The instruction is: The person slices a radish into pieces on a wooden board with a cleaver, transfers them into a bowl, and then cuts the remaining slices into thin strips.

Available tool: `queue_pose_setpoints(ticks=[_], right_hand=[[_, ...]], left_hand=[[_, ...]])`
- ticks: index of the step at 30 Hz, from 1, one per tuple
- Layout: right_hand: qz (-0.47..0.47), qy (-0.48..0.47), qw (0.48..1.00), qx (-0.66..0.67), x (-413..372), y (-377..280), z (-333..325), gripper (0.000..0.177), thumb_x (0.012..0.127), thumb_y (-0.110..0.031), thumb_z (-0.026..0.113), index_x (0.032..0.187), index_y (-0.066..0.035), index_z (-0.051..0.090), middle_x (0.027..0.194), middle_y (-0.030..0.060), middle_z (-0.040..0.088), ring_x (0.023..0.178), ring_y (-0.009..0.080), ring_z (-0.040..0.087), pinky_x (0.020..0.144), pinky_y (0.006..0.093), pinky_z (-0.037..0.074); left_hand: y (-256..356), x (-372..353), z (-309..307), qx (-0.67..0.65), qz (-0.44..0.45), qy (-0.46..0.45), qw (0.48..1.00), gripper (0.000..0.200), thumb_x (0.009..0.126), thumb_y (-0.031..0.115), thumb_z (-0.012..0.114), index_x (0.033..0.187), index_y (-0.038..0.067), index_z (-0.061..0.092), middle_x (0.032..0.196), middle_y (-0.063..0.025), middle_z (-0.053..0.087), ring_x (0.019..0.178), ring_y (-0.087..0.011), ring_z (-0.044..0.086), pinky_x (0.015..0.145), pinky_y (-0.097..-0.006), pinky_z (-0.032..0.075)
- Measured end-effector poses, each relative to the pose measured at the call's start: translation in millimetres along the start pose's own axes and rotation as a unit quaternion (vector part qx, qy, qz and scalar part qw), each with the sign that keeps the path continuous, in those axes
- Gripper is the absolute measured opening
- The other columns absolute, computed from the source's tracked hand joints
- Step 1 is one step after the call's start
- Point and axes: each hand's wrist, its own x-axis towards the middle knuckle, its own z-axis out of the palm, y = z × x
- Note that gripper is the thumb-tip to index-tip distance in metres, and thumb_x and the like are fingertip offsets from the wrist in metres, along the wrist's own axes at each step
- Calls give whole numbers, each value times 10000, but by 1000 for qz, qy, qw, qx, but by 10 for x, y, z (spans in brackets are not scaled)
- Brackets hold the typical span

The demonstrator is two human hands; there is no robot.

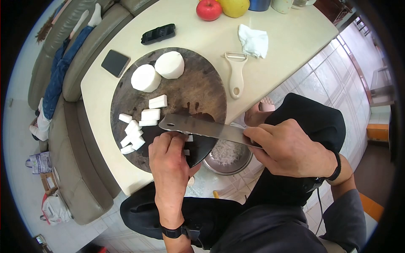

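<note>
My right hand (pixel 291 147) is closed around the handle end of a cleaver (pixel 202 127), whose wide blade lies across the near right part of a round wooden chopping board (pixel 196 86). Curled fingers of my left hand (pixel 168 156) press down on the board beside the blade, over a piece of white radish (pixel 189 138) that they mostly hide. Several cut radish sticks (pixel 134 134) are scattered left of this hand, with thicker radish blocks (pixel 150 114) just above. Two large round radish chunks (pixel 169 65) stand at the board's far side.
On the cream table (pixel 202 38) are a peeler (pixel 236 76), a white cloth (pixel 254 41), a phone (pixel 115 63), a black object (pixel 158 34) and a red apple (pixel 209 9). A metal bowl (pixel 230 168) with pale shreds sits below the table edge. A person (pixel 61 69) lies on the sofa (pixel 84 168).
</note>
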Motion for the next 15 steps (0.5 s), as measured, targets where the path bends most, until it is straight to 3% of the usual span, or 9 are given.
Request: queue_pose_setpoints(ticks=[7, 9, 12, 15], right_hand=[[-3, 6, 1000, 3, 3, 19, 1, 152, 810, -90, 636, 860, 17, 540, 657, 156, 570, 595, 358, 603, 526, 435, 454], [-3, 10, 1000, 8, 1, 33, 3, 151, 810, -90, 636, 853, 17, 539, 651, 157, 570, 595, 360, 603, 529, 438, 454], [-1, 11, 1000, 12, -2, 29, -1, 147, 811, -91, 634, 841, 16, 538, 640, 158, 568, 595, 361, 604, 532, 440, 455], [1, 9, 1000, 10, -1, 20, -4, 142, 814, -92, 631, 838, 14, 540, 638, 157, 569, 595, 360, 605, 534, 440, 456]], left_hand=[[-76, 1, -51, -54, -24, -32, 998, 258, 688, -99, 604, 919, 1, 661, 934, -104, 619, 867, -313, 570, 763, -388, 450], [-69, -11, -94, -57, -18, -46, 997, 239, 783, -160, 520, 947, -28, 633, 936, -148, 611, 850, -332, 617, 749, -361, 494], [-61, -36, -108, -70, -38, -45, 996, 238, 795, -162, 512, 946, -29, 639, 937, -138, 615, 856, -304, 625, 752, -334, 494], [-67, -45, -120, -97, -75, -26, 992, 242, 757, -116, 603, 967, -9, 659, 962, -135, 619, 905, -324, 601, 793, -379, 489]])
